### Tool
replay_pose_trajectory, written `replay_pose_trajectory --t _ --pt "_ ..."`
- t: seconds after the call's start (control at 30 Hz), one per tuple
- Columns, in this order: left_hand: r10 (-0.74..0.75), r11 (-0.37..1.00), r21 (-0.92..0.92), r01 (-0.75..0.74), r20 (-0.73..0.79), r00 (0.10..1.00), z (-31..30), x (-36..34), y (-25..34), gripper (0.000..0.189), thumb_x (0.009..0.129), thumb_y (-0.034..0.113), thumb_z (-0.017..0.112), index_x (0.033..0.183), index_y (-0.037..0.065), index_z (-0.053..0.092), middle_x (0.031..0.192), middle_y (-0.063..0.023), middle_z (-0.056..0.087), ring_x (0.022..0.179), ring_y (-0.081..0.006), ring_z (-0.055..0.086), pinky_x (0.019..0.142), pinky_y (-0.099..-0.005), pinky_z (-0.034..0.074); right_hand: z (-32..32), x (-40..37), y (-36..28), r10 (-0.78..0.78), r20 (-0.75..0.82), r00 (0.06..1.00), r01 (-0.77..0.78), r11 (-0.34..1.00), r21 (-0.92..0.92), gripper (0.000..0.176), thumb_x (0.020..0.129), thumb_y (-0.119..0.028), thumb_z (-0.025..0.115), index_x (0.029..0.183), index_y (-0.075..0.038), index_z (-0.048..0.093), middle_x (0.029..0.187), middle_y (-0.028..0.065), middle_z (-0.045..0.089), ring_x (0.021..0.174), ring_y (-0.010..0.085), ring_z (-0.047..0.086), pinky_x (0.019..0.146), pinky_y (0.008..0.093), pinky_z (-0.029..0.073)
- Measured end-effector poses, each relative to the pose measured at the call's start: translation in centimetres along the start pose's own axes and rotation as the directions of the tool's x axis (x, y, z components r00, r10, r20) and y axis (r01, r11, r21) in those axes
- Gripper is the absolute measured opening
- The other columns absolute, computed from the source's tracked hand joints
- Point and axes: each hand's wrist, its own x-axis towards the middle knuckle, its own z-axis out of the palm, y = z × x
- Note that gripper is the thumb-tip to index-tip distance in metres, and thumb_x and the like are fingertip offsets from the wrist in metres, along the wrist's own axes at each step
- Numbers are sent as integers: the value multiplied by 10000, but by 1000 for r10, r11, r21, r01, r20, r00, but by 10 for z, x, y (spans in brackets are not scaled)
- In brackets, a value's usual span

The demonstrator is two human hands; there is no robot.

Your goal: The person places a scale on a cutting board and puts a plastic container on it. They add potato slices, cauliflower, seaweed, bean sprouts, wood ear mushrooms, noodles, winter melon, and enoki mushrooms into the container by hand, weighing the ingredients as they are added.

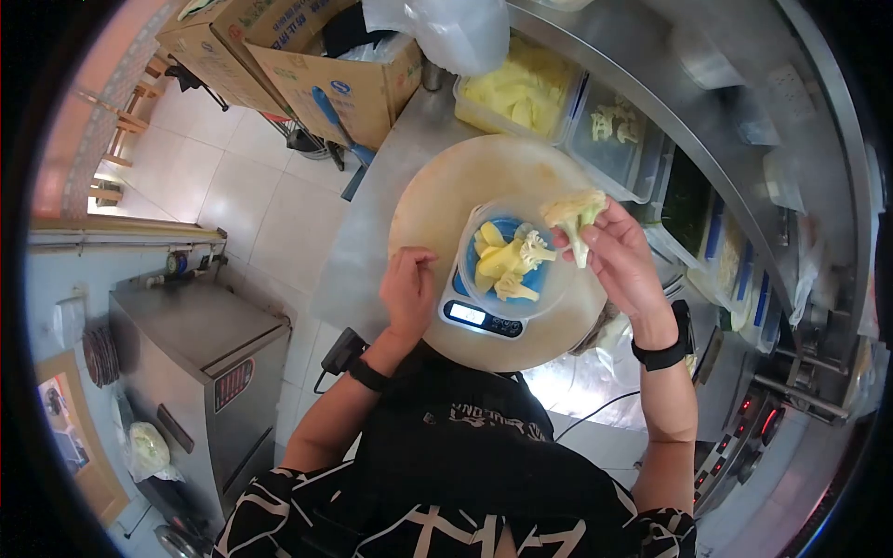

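Between the fingers of my right hand (619, 246) is a cauliflower floret (575, 221), held just over the right rim of a clear round bowl (549, 302). Inside the bowl lie yellow slices (498, 259) and cauliflower pieces (514, 286). The bowl rests on a digital scale (482, 318) with a lit display, its digits too small to read. Under the scale is a round cutting board (433, 200). My left hand (409, 284) is at the board's left edge, left of the scale, its fingers curled in and nothing visible in them.
Behind the board stand a tub of yellow slices (521, 88) and a tub with cauliflower (609, 126). More lidded containers line the right side under a metal shelf (642, 79). Cardboard boxes (307, 88) and a blue-handled tool (330, 112) are at the upper left.
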Motion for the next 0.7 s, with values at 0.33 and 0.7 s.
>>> replay_pose_trajectory --t 0.33,0.7 --pt "-138 990 35 137 31 990 5 -2 2 152 763 -41 456 850 18 566 816 -114 557 749 -260 567 682 -325 459 -156 -18 17 -297 -223 928 70 730 -680 86 824 -34 572 908 -47 589 895 27 592 852 107 543 769 258 433" --pt "-82 983 169 69 70 994 4 0 7 121 780 68 588 878 18 538 826 -81 538 761 -214 523 692 -304 417 -386 -16 25 121 -767 630 -607 693 -389 952 712 -519 681 1402 -66 207 1413 176 273 1275 310 313 966 464 356"
